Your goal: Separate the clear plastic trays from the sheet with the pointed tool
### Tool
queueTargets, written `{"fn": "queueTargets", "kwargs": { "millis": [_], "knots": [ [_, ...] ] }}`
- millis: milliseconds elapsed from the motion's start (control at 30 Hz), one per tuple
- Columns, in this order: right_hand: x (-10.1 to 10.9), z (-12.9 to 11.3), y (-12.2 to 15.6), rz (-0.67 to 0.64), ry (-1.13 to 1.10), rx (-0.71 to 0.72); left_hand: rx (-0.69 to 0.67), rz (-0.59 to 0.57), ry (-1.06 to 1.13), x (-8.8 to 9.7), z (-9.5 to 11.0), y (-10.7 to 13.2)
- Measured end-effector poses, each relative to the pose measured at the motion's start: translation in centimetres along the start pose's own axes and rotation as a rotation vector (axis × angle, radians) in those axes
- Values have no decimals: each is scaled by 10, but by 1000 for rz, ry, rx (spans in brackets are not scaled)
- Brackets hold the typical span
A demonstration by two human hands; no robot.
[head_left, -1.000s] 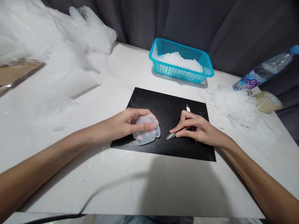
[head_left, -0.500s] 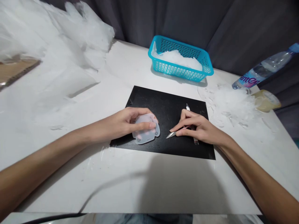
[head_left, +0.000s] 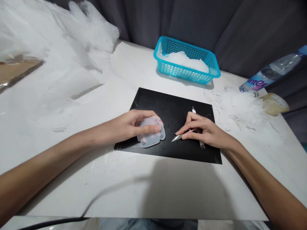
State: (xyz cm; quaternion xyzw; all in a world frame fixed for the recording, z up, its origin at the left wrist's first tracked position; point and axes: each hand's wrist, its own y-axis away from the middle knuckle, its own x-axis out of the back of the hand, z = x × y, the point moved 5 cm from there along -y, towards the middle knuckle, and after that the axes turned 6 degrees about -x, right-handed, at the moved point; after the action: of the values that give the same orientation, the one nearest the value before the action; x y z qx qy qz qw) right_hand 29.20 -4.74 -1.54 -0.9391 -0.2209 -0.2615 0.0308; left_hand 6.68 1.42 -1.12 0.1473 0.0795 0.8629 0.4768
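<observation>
My left hand is closed on a flat, translucent plastic piece with rounded corners and small notches, its thumb pressed on top and its fingers behind. The piece is held tilted over the left part of a black mat. On the right part of the mat, my right hand is closed on small thread snips. Their pointed metal blades aim left, toward the plastic piece but apart from it. A slim silver tool lies on the mat, partly hidden under my right hand.
A blue basket with white scraps stands behind the mat. On the right are a heap of clear trimmings, a roll of tape and a water bottle. Crumpled translucent bags and some cardboard lie at the left.
</observation>
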Motion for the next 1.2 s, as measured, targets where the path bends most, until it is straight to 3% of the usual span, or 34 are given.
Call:
{"fn": "queueTargets", "kwargs": {
  "millis": [1200],
  "knots": [
    [0,-4,0,-17,21,35,7,-8,64,0,0,1]
  ]
}}
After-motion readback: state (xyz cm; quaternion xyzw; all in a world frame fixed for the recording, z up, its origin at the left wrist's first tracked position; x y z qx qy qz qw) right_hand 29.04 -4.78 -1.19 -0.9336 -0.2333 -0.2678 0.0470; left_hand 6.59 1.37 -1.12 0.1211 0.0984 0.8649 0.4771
